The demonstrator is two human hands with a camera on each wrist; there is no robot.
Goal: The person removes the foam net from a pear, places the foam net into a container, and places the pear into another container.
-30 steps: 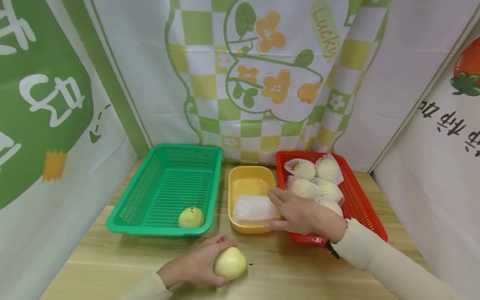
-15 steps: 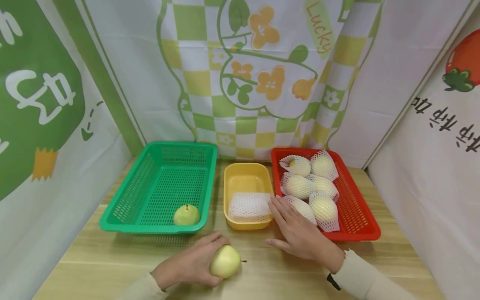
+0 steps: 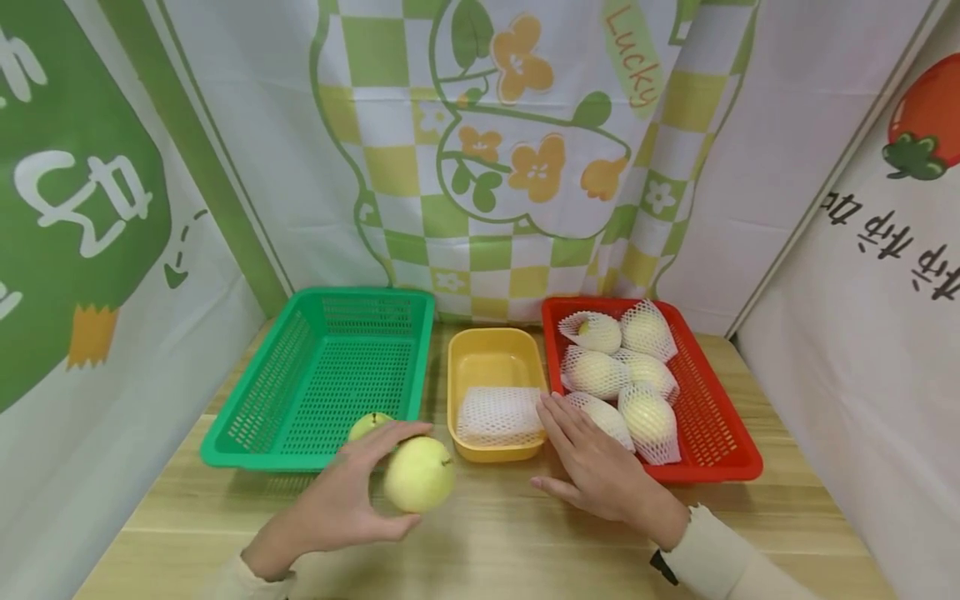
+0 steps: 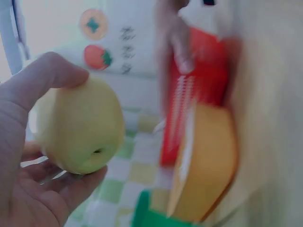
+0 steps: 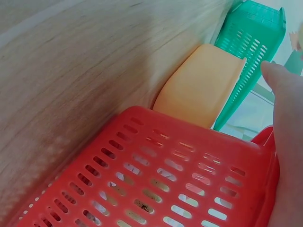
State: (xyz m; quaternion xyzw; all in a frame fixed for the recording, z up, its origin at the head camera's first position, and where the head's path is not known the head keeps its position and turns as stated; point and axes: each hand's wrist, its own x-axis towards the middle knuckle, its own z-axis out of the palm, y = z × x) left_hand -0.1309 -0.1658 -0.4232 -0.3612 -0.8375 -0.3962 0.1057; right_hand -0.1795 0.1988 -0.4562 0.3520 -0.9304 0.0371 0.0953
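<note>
My left hand (image 3: pixel 333 500) grips a smooth pale yellow-green pear (image 3: pixel 420 475), held above the table near the front right corner of the green basket (image 3: pixel 232 458). In the left wrist view, the thumb lies over the pear (image 4: pixel 80 123) and the fingers sit under it. Behind that hand, partly hidden, a second pear (image 3: pixel 366 425) lies in the green basket. My right hand (image 3: pixel 600 467) holds nothing, its fingers extended at the front left corner of the red basket (image 3: pixel 738 433). Several pears in white foam nets (image 3: pixel 648 421) fill that basket's left part.
Between the baskets stands a yellow tub (image 3: pixel 495 454) with a stack of white foam nets (image 3: pixel 498 414) in its front half. All three containers rest on a wooden table (image 3: pixel 487 550). A printed curtain (image 3: pixel 517 250) hangs behind them, with fabric walls at both sides.
The left hand has lifted the pear off the table and moved it left, toward the green basket. My right hand drew back a little from over the red basket, then stayed still.
</note>
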